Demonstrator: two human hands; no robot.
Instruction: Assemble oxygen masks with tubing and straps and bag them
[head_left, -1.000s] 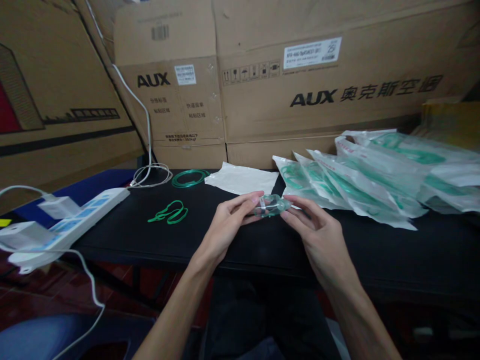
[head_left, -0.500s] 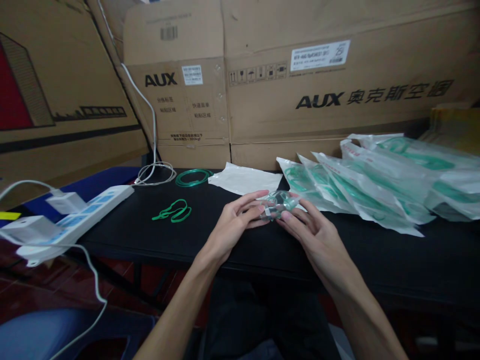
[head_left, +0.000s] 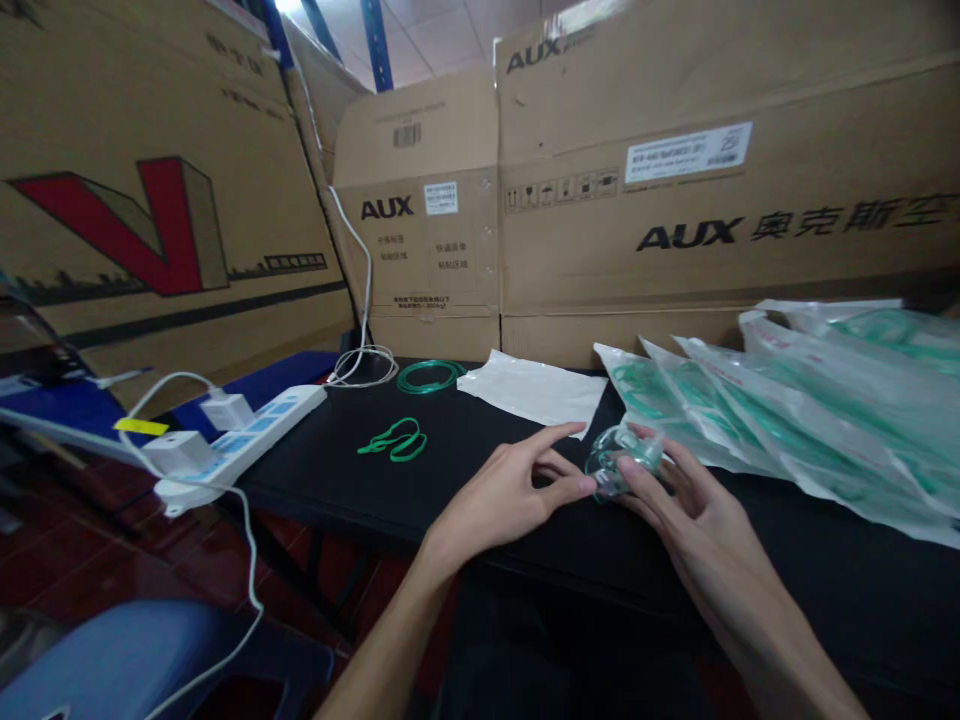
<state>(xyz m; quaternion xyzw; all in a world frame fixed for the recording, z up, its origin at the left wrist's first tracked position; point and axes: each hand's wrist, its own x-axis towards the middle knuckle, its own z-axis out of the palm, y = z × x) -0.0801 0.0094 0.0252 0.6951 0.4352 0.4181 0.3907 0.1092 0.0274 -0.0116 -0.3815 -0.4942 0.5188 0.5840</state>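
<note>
A clear plastic mask [head_left: 619, 458] with a green tint is held just above the black table [head_left: 352, 480], near its front edge. My right hand [head_left: 686, 505] grips it from below and behind, fingers curled round its rim. My left hand [head_left: 514, 495] pinches its left edge with thumb and fingertips, index finger stretched forward. A loose green elastic strap [head_left: 393, 441] lies on the table to the left of my hands. Farther back lie a coil of green tubing [head_left: 430, 376] and a flat empty white bag [head_left: 534, 388].
Several sealed bags with green tubing [head_left: 765, 410] overlap along the table's right side. A white power strip [head_left: 238, 440] with plugged adapters hangs over the left edge, cables trailing down. Large cardboard boxes [head_left: 675, 190] wall the back and left. A blue seat [head_left: 135, 655] sits bottom left.
The view has swung left and up, showing more of the left boxes. Both hands have turned the mask, which now faces up with its open rim showing, and sits lower and farther right.
</note>
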